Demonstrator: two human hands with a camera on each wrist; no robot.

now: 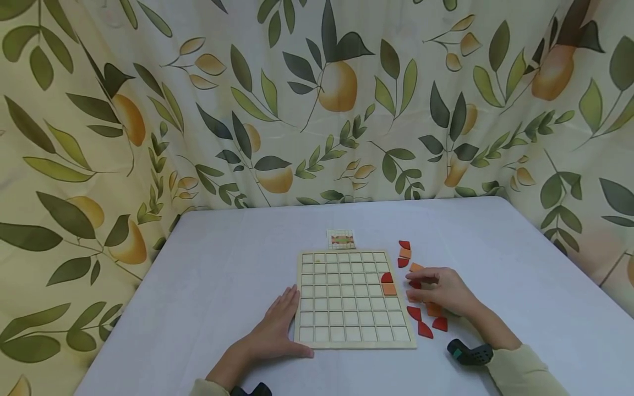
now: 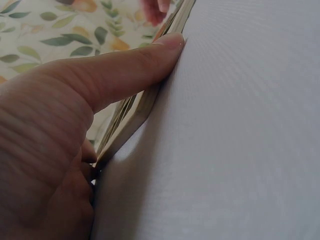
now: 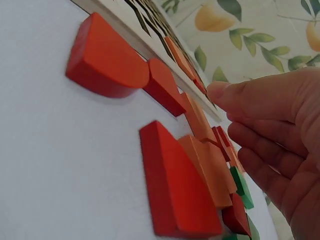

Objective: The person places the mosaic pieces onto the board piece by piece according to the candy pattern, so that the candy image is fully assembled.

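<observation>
A pale wooden grid board (image 1: pixel 356 345) lies on the table, with a red quarter-round piece (image 1: pixel 387 278) and an orange square (image 1: pixel 389 289) in its rightmost column. My left hand (image 1: pixel 277 330) rests along the board's left side, fingers extended; its thumb (image 2: pixel 142 57) touches the near edge. To the right of the board, my right hand (image 1: pixel 446 289) is over the loose pieces, thumb and forefinger apart. Between those fingertips a red piece (image 1: pixel 415 284) shows in the head view. The right wrist view shows nothing held in that hand, with a red quarter-round block (image 3: pixel 175 185) lying nearby.
A small pattern card (image 1: pixel 342 240) lies behind the board. Several red and orange pieces line the board's right side, among them an orange square (image 1: pixel 405 253). Green blocks (image 3: pixel 242 187) appear in the right wrist view. A printed curtain (image 1: pixel 307 137) hangs behind the white table (image 1: pixel 238 247).
</observation>
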